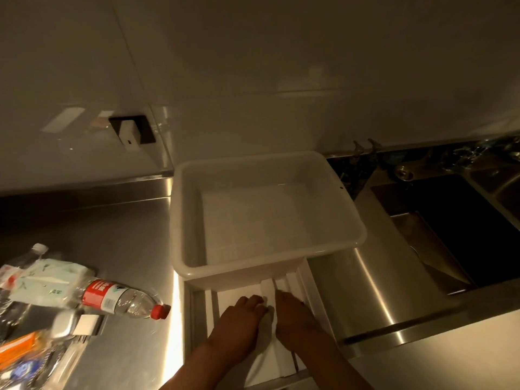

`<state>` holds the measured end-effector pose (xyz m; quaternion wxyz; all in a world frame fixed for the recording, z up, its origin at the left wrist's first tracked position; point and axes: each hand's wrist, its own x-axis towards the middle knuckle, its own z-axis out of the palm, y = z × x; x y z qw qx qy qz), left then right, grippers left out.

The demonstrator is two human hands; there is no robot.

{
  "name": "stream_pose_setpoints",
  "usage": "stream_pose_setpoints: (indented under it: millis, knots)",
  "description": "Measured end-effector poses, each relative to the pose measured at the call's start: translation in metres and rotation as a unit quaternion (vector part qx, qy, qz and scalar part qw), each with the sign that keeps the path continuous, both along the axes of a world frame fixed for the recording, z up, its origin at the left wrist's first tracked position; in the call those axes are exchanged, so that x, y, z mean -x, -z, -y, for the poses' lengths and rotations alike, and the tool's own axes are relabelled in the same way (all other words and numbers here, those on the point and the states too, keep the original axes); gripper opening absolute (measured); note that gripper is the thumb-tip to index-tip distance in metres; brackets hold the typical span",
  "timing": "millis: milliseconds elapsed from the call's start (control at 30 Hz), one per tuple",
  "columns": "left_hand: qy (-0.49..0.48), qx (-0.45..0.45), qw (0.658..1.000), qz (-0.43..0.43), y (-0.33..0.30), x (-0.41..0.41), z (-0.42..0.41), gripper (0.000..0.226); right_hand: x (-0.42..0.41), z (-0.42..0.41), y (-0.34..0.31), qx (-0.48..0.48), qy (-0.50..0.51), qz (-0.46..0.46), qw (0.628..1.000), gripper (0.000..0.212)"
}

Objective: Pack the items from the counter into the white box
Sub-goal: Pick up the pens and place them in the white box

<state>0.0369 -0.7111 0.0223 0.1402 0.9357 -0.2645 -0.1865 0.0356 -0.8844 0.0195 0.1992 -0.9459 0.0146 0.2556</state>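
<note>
At six o'clock, both hands, left (239, 319) and right (298, 313), are lying flat, grips apart, below the empty white box (357, 237); the water bottle (123, 298) likely handles light, slippery, best gripped mid-body.

A plain white rectangular plastic box (267, 215) sits on the silvery steel surface (112, 235), beside a clear plastic bottle with red cap and red-and-white label (123, 299) and a pale green leaf-printed tissue pack (47, 280).

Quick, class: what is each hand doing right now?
Left hand: open, palm down on the white sheet, holding nothing.
Right hand: palm down on it; grip cannot be told.
</note>
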Motion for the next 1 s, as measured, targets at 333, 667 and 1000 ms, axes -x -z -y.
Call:
stream_pose_setpoints:
  millis: [333,667,1000]
  knots:
    - [0.011,-0.030,0.997,0.065,-0.022,0.009,-0.033,0.050,-0.006,-0.007,0.007,0.040,-0.038,0.055,0.997,0.087]
    - [-0.038,0.034,0.997,0.065,-0.033,0.009,-0.046,0.044,-0.012,-0.021,-0.037,0.031,-0.060,0.131,0.989,0.048]
    - [-0.189,0.116,0.960,0.172,-0.086,0.021,-0.134,0.036,-0.034,-0.132,-0.101,-0.207,-0.161,0.248,0.933,0.037]
